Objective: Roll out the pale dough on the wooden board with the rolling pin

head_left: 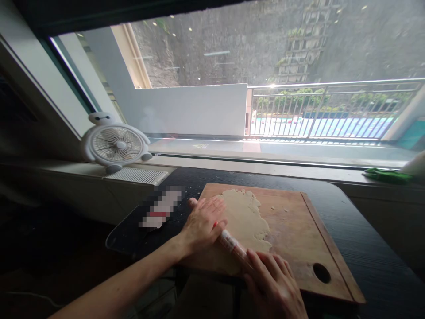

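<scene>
One rolling pin (232, 244), dough (247, 217) near the far-left corner of the cutting board (292, 237).
Left hand (202, 221) lies flat over it, fingers outstretched; right hand (277, 277) bends over its near end, closure hidden. Uneven pressure could tear ragged dough.

The dark table (348, 232) stands beneath the grip, its far edge just beside the window sill (265, 168). Ahead of the grip, a window (215, 66) admits daylight; a white wall (192, 110) and a metal railing (324, 104) stand beyond it. Left of the grip, the room is dark.
</scene>
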The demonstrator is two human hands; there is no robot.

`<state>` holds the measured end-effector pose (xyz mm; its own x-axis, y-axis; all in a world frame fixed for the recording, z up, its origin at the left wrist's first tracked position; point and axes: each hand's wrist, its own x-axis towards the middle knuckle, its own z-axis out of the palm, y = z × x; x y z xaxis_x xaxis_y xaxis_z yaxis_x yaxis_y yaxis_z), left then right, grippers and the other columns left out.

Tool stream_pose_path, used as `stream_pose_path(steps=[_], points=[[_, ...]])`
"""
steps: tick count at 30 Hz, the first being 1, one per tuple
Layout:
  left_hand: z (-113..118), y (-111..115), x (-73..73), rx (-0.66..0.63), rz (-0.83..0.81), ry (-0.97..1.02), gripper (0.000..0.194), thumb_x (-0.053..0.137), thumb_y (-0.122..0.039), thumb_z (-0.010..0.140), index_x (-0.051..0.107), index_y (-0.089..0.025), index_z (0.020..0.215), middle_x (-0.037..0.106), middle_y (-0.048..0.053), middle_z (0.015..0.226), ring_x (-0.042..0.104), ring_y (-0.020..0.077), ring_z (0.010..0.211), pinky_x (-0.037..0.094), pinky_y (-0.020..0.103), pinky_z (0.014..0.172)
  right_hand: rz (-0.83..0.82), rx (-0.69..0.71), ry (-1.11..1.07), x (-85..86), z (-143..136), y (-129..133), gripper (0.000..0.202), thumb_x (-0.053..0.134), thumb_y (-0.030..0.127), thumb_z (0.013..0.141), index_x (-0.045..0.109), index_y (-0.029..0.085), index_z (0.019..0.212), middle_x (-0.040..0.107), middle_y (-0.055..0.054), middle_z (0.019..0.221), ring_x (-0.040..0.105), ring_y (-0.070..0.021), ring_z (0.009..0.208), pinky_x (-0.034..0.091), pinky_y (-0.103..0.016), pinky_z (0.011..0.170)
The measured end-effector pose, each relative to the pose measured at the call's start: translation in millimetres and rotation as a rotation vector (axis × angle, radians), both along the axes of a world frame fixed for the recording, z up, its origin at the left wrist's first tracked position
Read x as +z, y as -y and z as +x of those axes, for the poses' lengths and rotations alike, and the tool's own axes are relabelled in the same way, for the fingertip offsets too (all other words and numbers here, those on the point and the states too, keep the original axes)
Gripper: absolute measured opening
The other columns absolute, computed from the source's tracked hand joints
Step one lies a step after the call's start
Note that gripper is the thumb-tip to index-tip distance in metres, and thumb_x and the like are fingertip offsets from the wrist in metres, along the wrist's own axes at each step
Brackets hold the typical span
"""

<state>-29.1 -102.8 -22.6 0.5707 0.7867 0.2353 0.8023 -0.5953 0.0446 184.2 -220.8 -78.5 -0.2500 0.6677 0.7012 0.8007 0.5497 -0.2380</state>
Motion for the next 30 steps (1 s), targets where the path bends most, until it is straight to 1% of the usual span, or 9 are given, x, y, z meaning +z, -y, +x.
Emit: stream_pose_path(steps=[4,8,11,14,17,22,25,27,30], points=[[-1.8,3.4,-1.3,0.011,-0.003,-0.02,0.052,0.03,-0.046,0.091,0.041,-0.02,0.134,0.038,0.008,0.143,0.027,0.0226,0.134,0.019,0.046,0.11,-0.001,0.005,0.016,6.8,3.4,-3.1,0.036,0.054,0.026,0.084,0.053,0.016,0.119,0.061,-0.008,0.1,0.056,-0.0198,0.087,0.045,-0.034,0.076],[36.2,-35.6,-0.3,0.057,-0.038,0.018,0.049,0.028,-0.048,0.091,0.047,-0.025,0.129,0.047,0.003,0.137,0.035,0.0226,0.13,0.024,0.045,0.108,-0.046,-0.127,0.052,9.6,22.8,-15.0,0.033,0.05,0.031,0.088,0.055,0.02,0.118,0.06,-0.007,0.103,0.056,-0.0197,0.09,0.046,-0.034,0.075],[69.0,-70.7,2.8,0.086,-0.086,0.041,0.053,0.026,-0.052,0.091,0.052,-0.02,0.124,0.054,0.006,0.13,0.046,0.0238,0.121,0.033,0.041,0.103,-0.039,-0.216,0.073,9.2,38.8,-22.7,0.032,0.047,0.034,0.089,0.056,0.023,0.118,0.06,-0.006,0.104,0.056,-0.0201,0.091,0.046,-0.034,0.074],[85.7,-88.2,5.3,0.092,-0.084,0.056,0.054,0.022,-0.049,0.092,0.056,-0.017,0.118,0.057,0.009,0.124,0.05,0.026,0.115,0.037,0.042,0.097,-0.047,-0.27,0.057,8.6,46.0,-23.0,0.034,0.047,0.034,0.089,0.055,0.022,0.12,0.061,-0.007,0.104,0.057,-0.0209,0.091,0.045,-0.036,0.077],[78.8,-79.1,5.3,0.085,-0.075,0.057,0.047,0.027,-0.047,0.092,0.057,-0.02,0.117,0.057,0.007,0.125,0.047,0.0261,0.118,0.035,0.043,0.099,-0.06,-0.247,0.04,9.1,41.2,-15.8,0.034,0.049,0.027,0.088,0.055,0.024,0.122,0.06,-0.007,0.106,0.056,-0.0207,0.093,0.045,-0.035,0.076],[30.4,-24.6,0.2,0.036,0.0,0.016,0.042,0.029,-0.041,0.092,0.055,-0.025,0.121,0.051,0.003,0.133,0.036,0.023,0.129,0.024,0.045,0.108,-0.017,-0.091,-0.063,14.1,17.9,-0.7,0.038,0.048,0.019,0.086,0.054,0.027,0.123,0.059,-0.006,0.101,0.056,-0.0185,0.088,0.045,-0.033,0.075],[4.1,2.0,-3.2,0.027,0.028,-0.022,0.047,0.028,-0.04,0.092,0.047,-0.021,0.131,0.041,0.005,0.141,0.027,0.0224,0.134,0.018,0.045,0.111,-0.008,-0.027,-0.106,17.2,7.1,2.1,0.036,0.048,0.019,0.086,0.056,0.028,0.12,0.06,-0.005,0.096,0.055,-0.0168,0.085,0.044,-0.031,0.075],[-2.1,6.8,-4.1,0.025,0.018,-0.041,0.05,0.028,-0.041,0.092,0.042,-0.019,0.134,0.039,0.007,0.143,0.026,0.0223,0.135,0.017,0.045,0.111,0.003,-0.021,-0.118,17.2,5.3,0.1,0.032,0.048,0.019,0.087,0.059,0.028,0.116,0.06,-0.004,0.093,0.055,-0.016,0.083,0.044,-0.031,0.075],[9.6,-8.6,-3.6,0.017,0.016,-0.036,0.047,0.027,-0.04,0.092,0.047,-0.022,0.131,0.042,0.005,0.141,0.028,0.0229,0.134,0.017,0.047,0.111,0.024,-0.061,-0.121,14.4,12.5,-7.4,0.027,0.046,0.023,0.088,0.061,0.025,0.111,0.061,-0.005,0.092,0.056,-0.016,0.082,0.043,-0.031,0.074]])
